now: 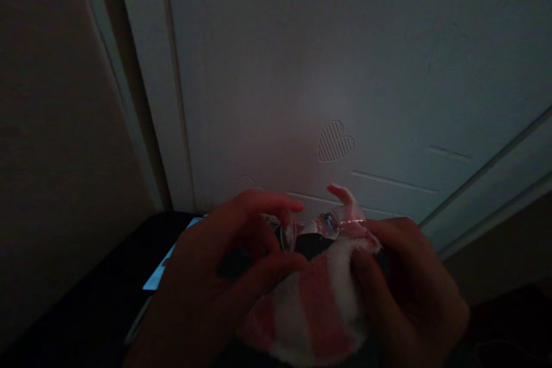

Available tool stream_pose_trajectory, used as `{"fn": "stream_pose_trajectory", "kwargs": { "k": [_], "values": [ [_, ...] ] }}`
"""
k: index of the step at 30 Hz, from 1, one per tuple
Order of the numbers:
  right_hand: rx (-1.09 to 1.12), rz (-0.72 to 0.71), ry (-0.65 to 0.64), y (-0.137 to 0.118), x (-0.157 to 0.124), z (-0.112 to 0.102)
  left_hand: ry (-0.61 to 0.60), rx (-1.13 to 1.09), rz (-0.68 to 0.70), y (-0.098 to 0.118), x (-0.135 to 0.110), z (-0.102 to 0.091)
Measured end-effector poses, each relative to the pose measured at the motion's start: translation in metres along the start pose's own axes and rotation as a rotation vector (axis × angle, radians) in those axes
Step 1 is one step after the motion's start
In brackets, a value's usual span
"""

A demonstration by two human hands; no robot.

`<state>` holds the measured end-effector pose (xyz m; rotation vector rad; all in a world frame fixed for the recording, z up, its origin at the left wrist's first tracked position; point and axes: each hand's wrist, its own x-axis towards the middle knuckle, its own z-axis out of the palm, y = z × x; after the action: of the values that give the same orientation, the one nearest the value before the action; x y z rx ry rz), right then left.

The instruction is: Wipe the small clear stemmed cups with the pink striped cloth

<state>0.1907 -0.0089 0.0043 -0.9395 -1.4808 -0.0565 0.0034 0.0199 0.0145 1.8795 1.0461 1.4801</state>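
— Both hands were held close together at chest height: the left hand [215,276] was pinched on one end of a small clear glass piece [319,226], kept in the air between them.
— And the right hand [409,282] was closed on a striped cloth [310,310], pressed to the other end.
— Very little light was given. A slip could be caused by that smooth surface, and the glass piece chipped.
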Motion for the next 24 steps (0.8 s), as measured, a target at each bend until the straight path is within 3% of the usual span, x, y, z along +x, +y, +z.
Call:
{"fn": "stream_pose_trajectory", "kwargs": {
  "k": [5,9,18,24],
  "values": [
    [-0.059,-0.051,-0.055,0.0023,-0.0003,-0.0044,-0.005,0.072,0.096,-0.0033,0.0016,0.0019],
    [0.005,0.024,0.040,0.0013,-0.0019,-0.0020,0.017,0.126,0.133,-0.0059,-0.0007,0.0049],
    [0.119,-0.122,-0.130,0.0052,-0.0013,-0.0052,0.027,0.056,-0.003,-0.0004,0.0019,0.0036],
    [0.154,-0.030,-0.162,0.0070,-0.0042,-0.0055,0.002,0.048,0.018,-0.0033,-0.0012,0.0028]
  ]
}}
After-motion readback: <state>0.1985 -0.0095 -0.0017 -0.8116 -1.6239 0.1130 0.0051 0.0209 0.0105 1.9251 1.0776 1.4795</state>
